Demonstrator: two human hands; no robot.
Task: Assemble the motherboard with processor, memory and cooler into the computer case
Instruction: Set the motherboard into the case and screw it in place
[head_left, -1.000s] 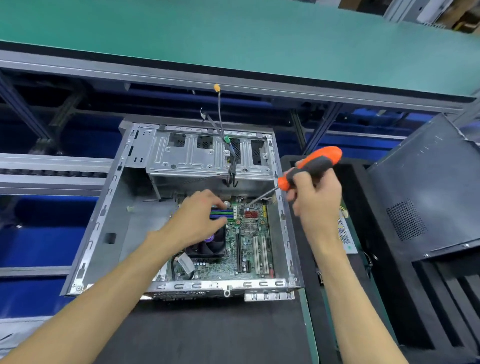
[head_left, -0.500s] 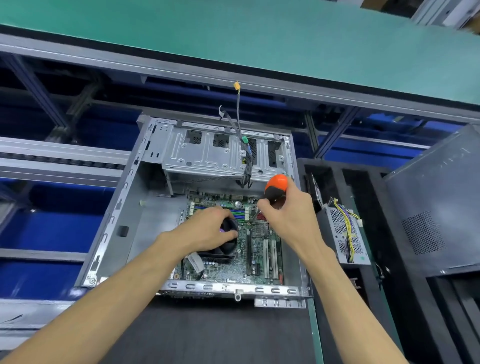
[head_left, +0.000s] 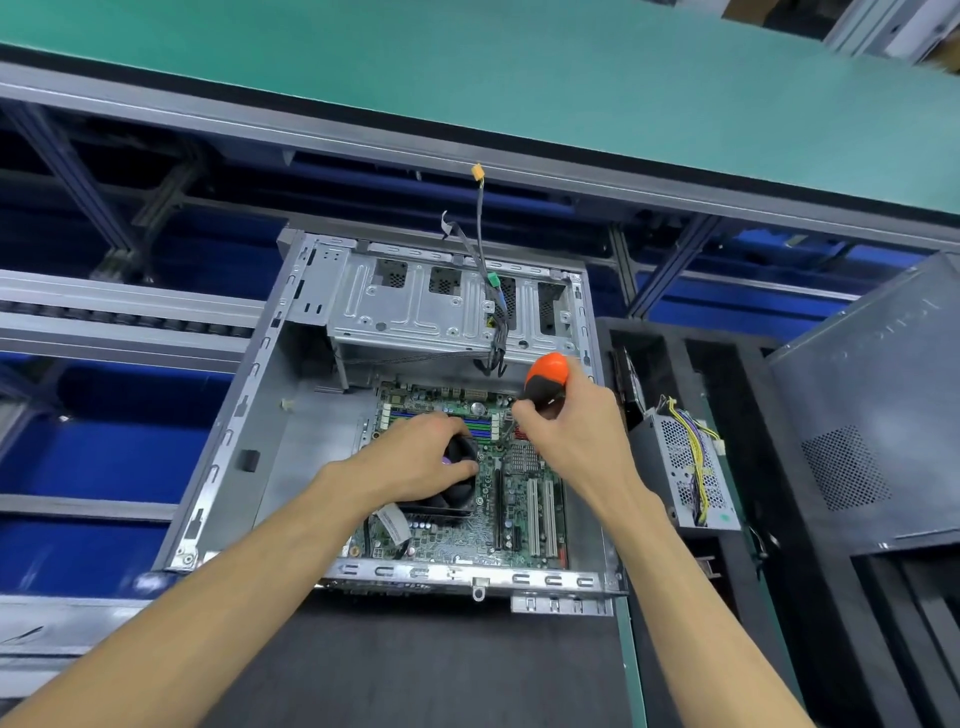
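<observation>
**Screwdriver over the board, your other hand on the cooler**

The motherboard (head_left: 470, 499) lies flat inside the open computer case (head_left: 244, 431), filling the right half of the case floor, with its blue and green memory slots (head_left: 480, 426) toward the far end and its long expansion slots (head_left: 540, 509) toward you. The black cooler fan (head_left: 452, 493) sits on the board's left part. Your left hand (head_left: 415, 457) rests on top of the cooler, fingers curled over its far and right edges, grasping it. Your right hand (head_left: 566, 431) holds the orange-and-black screwdriver (head_left: 545, 379) upright, fingers clenched around the black part of its handle, the orange cap pointing up; the shaft goes down toward the board beside the memory slots, and its tip is hard to make out. Above the board, the silver drive cage (head_left: 426, 306) spans the case's far end, and a bundle of dark cables (head_left: 493, 312) with a green plug and a yellow plug hangs over it. The case lies on a dark mat (head_left: 415, 665) on the counter. To the right, a power supply (head_left: 685, 467) with yellow wires sits in a black foam tray (head_left: 753, 597), and a grey side panel (head_left: 872, 415) leans just beyond it.
</observation>
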